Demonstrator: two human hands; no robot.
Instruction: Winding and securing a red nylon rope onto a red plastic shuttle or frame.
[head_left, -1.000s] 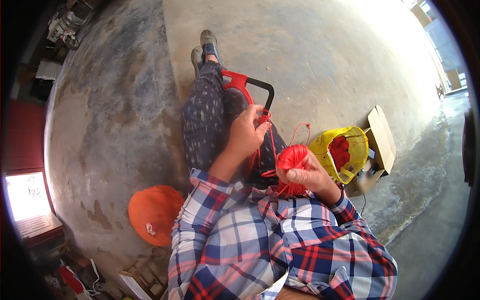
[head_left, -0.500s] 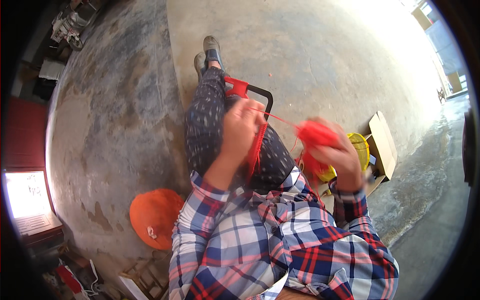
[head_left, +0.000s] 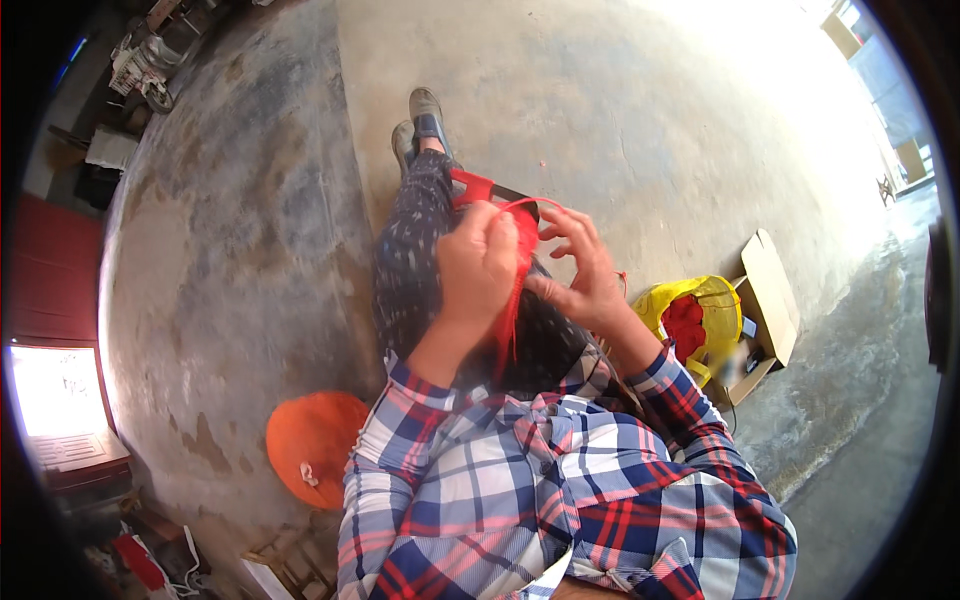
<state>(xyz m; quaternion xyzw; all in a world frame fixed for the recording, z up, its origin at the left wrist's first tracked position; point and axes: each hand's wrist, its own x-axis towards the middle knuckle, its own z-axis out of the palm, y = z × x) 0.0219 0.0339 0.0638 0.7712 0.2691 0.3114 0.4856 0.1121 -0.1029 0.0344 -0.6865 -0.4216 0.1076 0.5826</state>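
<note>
My left hand point(head_left: 474, 268) is closed above my lap on a red strip of looped cord point(head_left: 508, 325), whose lower part hangs down over my dark trousers. A bundle of red cord point(head_left: 525, 235) lies between the two hands, partly hidden by the left one. Beside it on the right, my right hand point(head_left: 585, 272) has its fingers curved and apart. One red strand arcs from the left hand to the right fingertips. Just beyond the hands, a red and black frame point(head_left: 472, 187) rests at my knees, mostly covered.
At right on the concrete floor stand a yellow bag point(head_left: 718, 300) with red material inside and an open cardboard box point(head_left: 768, 310). An orange round seat point(head_left: 312, 440) is at my left. A tricycle-like vehicle point(head_left: 145, 70) stands far left.
My right hand has come left, in beside my left hand, bringing the red cord bundle from the right. The taut strand between the hands is now a short loop, and the yellow bag shows more fully.
</note>
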